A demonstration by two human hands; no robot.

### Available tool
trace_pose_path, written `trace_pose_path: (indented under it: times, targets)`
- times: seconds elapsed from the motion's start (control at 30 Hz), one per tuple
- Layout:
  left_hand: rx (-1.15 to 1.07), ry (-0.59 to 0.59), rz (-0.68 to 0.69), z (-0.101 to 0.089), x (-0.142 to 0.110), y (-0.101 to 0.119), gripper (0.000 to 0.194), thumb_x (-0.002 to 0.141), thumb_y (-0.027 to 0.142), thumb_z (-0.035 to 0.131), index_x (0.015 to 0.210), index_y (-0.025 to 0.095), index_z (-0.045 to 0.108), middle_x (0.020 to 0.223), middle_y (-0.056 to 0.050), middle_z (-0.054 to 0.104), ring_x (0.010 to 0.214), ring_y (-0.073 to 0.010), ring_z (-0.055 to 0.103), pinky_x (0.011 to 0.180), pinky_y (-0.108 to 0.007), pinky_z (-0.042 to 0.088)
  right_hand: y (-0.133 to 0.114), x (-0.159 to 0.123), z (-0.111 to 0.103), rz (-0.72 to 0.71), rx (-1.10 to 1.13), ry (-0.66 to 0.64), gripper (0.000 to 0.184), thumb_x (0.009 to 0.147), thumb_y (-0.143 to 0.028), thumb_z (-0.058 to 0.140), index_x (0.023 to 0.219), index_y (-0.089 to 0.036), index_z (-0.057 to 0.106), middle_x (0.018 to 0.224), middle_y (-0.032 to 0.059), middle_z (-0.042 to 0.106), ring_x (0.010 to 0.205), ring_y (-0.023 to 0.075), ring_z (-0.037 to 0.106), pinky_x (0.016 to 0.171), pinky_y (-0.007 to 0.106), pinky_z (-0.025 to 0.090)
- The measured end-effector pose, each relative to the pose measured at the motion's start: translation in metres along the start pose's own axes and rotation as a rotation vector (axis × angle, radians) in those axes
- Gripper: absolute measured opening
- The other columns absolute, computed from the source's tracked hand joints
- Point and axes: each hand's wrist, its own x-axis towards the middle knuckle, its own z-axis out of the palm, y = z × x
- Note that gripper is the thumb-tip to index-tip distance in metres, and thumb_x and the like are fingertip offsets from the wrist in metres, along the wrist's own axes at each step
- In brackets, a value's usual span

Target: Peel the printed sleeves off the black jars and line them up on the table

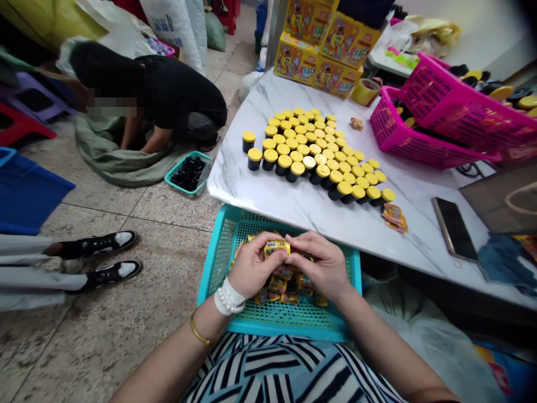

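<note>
My left hand is closed around a small jar with a yellow printed label, held on its side above the turquoise basket. The fingertips of my right hand are pinched at the jar's right end, touching the label. Most of the jar is hidden by my fingers. Beneath my hands, the basket holds several yellow-labelled jars, lying jumbled. On the marble-patterned table, many black jars with yellow lids stand in close rows. A small pile of printed labels lies by their right end.
Pink baskets with black and yellow pieces sit at the table's right, near a phone. Yellow printed boxes are stacked at the back. A crouching person reaches into a sack beside a tray of black pieces.
</note>
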Motion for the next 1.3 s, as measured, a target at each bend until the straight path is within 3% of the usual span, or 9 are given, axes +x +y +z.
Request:
trace_pose_path:
  times: [0.13,0.3,0.47,0.57,0.67,0.77,0.9,1.1,1.3]
  targets:
    - [0.010,0.023,0.064,0.003,0.003,0.001,0.023,0.071,0.016,0.082,0.093,0.019,0.077,0.092,-0.006,0.071,0.087,-0.0175,0.062,0.079,-0.023,0.047,0.002,-0.002,0.004,0.182,0.157,0.029,0.027,0.077,-0.029,0.080,0.103,-0.030,0.078,0.085,0.0027,0.070,0.075,0.0163,0.067,0.065,0.030,0.058]
    - [-0.129,-0.016,-0.070,-0.001,0.005,-0.002,0.046,0.077,0.037,0.079,0.117,0.019,0.065,0.067,-0.002,0.066,0.059,-0.0156,0.061,0.058,-0.023,0.045,0.003,-0.001,0.001,0.133,0.147,0.050,0.026,0.079,-0.028,0.079,0.104,-0.030,0.076,0.090,0.0030,0.067,0.073,0.0154,0.064,0.064,0.031,0.058]
    - [-0.108,-0.060,-0.156,-0.006,0.005,-0.008,0.038,0.083,0.053,0.068,0.082,0.015,0.065,0.060,0.001,0.058,0.042,-0.0058,0.045,0.040,-0.017,0.032,0.006,-0.002,-0.009,0.109,0.190,-0.226,0.041,0.079,-0.026,0.079,0.118,-0.035,0.071,0.105,0.0035,0.066,0.080,0.0150,0.065,0.069,0.031,0.060]
    - [-0.118,-0.010,-0.202,-0.001,0.001,-0.009,0.043,0.079,0.058,0.070,0.077,0.016,0.062,0.052,0.004,0.054,0.036,-0.0039,0.039,0.035,-0.015,0.025,0.004,-0.006,-0.008,0.252,0.366,-0.282,0.025,0.080,-0.030,0.078,0.105,-0.033,0.077,0.106,0.0032,0.064,0.074,0.0133,0.066,0.065,0.032,0.063]
    - [-0.278,-0.077,-0.255,0.004,-0.004,-0.008,0.048,0.077,0.061,0.070,0.091,0.015,0.066,0.058,0.000,0.062,0.038,-0.0058,0.046,0.036,-0.016,0.029,0.000,-0.008,-0.007,0.309,0.484,-0.168,0.006,0.079,-0.030,0.079,0.085,-0.029,0.078,0.095,0.0019,0.065,0.067,0.0133,0.067,0.058,0.032,0.064]
    - [-0.430,-0.185,-0.254,0.006,-0.008,-0.008,0.048,0.074,0.053,0.077,0.099,0.014,0.066,0.069,-0.005,0.069,0.042,-0.0069,0.052,0.039,-0.017,0.037,-0.001,-0.008,-0.008,0.266,0.516,-0.096,0.009,0.080,-0.026,0.079,0.088,-0.029,0.076,0.093,0.0009,0.065,0.063,0.0118,0.065,0.056,0.030,0.062]
    - [-0.457,-0.212,-0.237,0.005,-0.009,-0.015,0.037,0.071,0.041,0.084,0.083,0.013,0.063,0.061,-0.001,0.065,0.038,-0.0041,0.047,0.036,-0.015,0.035,-0.001,-0.010,-0.007,0.154,0.388,-0.124,0.026,0.080,-0.027,0.079,0.106,-0.030,0.075,0.100,0.0041,0.065,0.085,0.0167,0.067,0.073,0.031,0.060]
    - [-0.514,-0.249,-0.369,0.011,-0.006,-0.019,0.045,0.066,0.047,0.086,0.073,0.012,0.058,0.051,0.003,0.059,0.032,-0.0016,0.038,0.030,-0.013,0.032,0.001,-0.017,-0.002,0.024,0.323,0.067,0.018,0.081,-0.018,0.077,0.094,-0.031,0.078,0.077,-0.0017,0.058,0.052,0.0085,0.056,0.045,0.023,0.049]
    - [-0.474,-0.212,-0.410,0.015,-0.005,-0.022,0.045,0.071,0.051,0.080,0.083,0.016,0.055,0.048,0.008,0.057,0.026,-0.0015,0.031,0.026,-0.012,0.027,0.007,-0.013,-0.008,-0.032,0.151,-0.015,0.017,0.082,-0.023,0.076,0.098,-0.029,0.079,0.083,0.0023,0.062,0.075,0.0151,0.061,0.065,0.028,0.052]
